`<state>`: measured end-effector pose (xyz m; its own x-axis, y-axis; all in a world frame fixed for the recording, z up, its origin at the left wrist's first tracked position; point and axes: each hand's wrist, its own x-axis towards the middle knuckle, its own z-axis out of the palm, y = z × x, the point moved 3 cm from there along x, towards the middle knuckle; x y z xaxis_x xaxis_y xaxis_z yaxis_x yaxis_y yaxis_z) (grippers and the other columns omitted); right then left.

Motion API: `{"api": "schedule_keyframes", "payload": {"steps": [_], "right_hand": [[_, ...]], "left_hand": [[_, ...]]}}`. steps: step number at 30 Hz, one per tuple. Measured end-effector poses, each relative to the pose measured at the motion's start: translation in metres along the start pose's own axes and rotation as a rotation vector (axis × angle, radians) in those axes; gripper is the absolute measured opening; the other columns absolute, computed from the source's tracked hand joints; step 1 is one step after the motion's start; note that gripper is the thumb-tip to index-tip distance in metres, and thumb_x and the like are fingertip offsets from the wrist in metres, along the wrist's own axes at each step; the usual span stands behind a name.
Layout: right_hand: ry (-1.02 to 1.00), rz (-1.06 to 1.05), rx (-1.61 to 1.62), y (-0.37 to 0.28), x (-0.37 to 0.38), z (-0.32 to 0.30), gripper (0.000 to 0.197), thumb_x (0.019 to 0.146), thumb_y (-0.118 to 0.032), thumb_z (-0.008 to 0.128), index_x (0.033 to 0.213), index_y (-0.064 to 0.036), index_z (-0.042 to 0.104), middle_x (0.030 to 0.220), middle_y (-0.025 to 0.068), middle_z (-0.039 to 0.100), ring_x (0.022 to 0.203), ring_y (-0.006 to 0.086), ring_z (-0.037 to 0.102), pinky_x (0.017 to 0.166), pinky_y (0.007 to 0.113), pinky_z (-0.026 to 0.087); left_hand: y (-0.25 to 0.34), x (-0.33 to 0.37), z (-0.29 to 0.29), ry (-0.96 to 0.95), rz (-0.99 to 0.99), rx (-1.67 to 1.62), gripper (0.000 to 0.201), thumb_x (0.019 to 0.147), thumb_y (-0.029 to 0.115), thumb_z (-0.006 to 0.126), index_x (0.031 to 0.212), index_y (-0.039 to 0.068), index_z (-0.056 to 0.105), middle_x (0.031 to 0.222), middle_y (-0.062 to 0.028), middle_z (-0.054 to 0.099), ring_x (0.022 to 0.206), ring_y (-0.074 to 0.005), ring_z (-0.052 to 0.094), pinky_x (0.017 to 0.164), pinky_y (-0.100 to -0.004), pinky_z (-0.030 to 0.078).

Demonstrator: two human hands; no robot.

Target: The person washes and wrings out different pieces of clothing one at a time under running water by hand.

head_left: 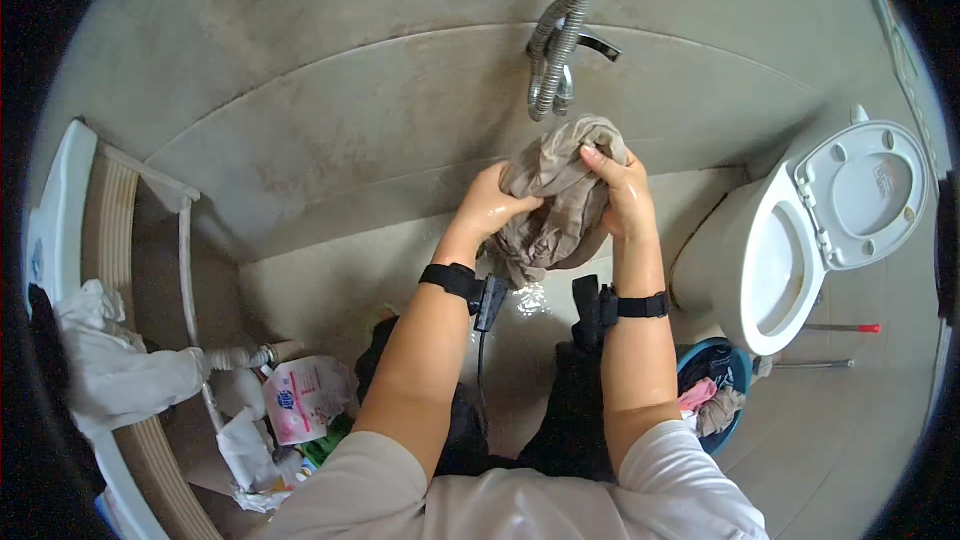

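Observation:
A bunched, wet-looking beige-brown cloth (560,190) hangs between my two hands, just below the wall tap (565,75). My left hand (490,202) grips its left side, with the thumb lying across the folds. On the other side my right hand (625,190) has its thumb pressed on the upper folds, its fingers mostly hidden behind the cloth. Both hands and wrists shine with wetness. Folds of the cloth droop over the wet floor (535,302), where light glints. What kind of garment the cloth is, I cannot make out.
To the right stands a white toilet (770,270) with its lid raised, and a blue basin (738,380) of clothes near its base. A ribbed metal hose (570,20) hangs over the tap. At left are a white pipe (187,290), white cloth (120,370) and a pink-white package (305,400).

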<state>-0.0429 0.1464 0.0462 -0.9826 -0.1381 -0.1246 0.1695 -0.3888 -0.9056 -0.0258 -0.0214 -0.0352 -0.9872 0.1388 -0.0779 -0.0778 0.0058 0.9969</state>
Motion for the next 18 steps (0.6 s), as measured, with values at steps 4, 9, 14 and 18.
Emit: {"api": "schedule_keyframes", "payload": {"steps": [4, 9, 14, 18], "right_hand": [[0.050, -0.088, -0.219, -0.007, 0.003, -0.018, 0.040, 0.072, -0.013, 0.076, 0.105, 0.0015, 0.057, 0.097, 0.0083, 0.064, 0.086, 0.0173, 0.061, 0.078, 0.030, 0.048], [0.008, -0.216, -0.905, 0.025, 0.004, -0.024, 0.078, 0.064, -0.015, 0.078, 0.130, 0.0005, 0.040, 0.121, 0.0201, 0.054, 0.114, 0.0301, 0.052, 0.096, 0.036, 0.040], [-0.194, -0.317, -1.009, 0.040, 0.001, -0.002, 0.103, 0.060, -0.007, 0.072, 0.144, -0.0082, 0.014, 0.136, 0.0250, 0.039, 0.127, 0.0375, 0.037, 0.104, 0.037, 0.033], [-0.203, -0.195, -0.855, 0.033, 0.005, -0.003, 0.069, 0.058, -0.005, 0.066, 0.124, -0.0060, 0.046, 0.114, 0.0227, 0.056, 0.109, 0.0360, 0.053, 0.091, 0.036, 0.043]], "left_hand": [[0.005, 0.005, -0.014, 0.217, 0.015, -0.204, 0.044, 0.066, 0.003, 0.070, 0.106, -0.007, 0.055, 0.103, -0.0164, 0.062, 0.096, -0.0232, 0.060, 0.086, -0.0321, 0.046], [0.037, 0.006, -0.013, 0.145, -0.144, -0.996, 0.033, 0.071, 0.003, 0.054, 0.103, -0.002, 0.058, 0.100, -0.0131, 0.063, 0.094, -0.0255, 0.061, 0.087, -0.0391, 0.047], [0.033, 0.001, 0.016, 0.096, -0.225, -0.638, 0.027, 0.068, 0.000, 0.056, 0.094, 0.000, 0.060, 0.087, -0.0073, 0.062, 0.080, -0.0190, 0.060, 0.072, -0.0310, 0.049], [0.050, 0.003, 0.020, -0.015, -0.187, -0.461, 0.039, 0.069, -0.001, 0.062, 0.107, -0.004, 0.053, 0.095, -0.0083, 0.061, 0.083, -0.0164, 0.059, 0.075, -0.0291, 0.048]]}}
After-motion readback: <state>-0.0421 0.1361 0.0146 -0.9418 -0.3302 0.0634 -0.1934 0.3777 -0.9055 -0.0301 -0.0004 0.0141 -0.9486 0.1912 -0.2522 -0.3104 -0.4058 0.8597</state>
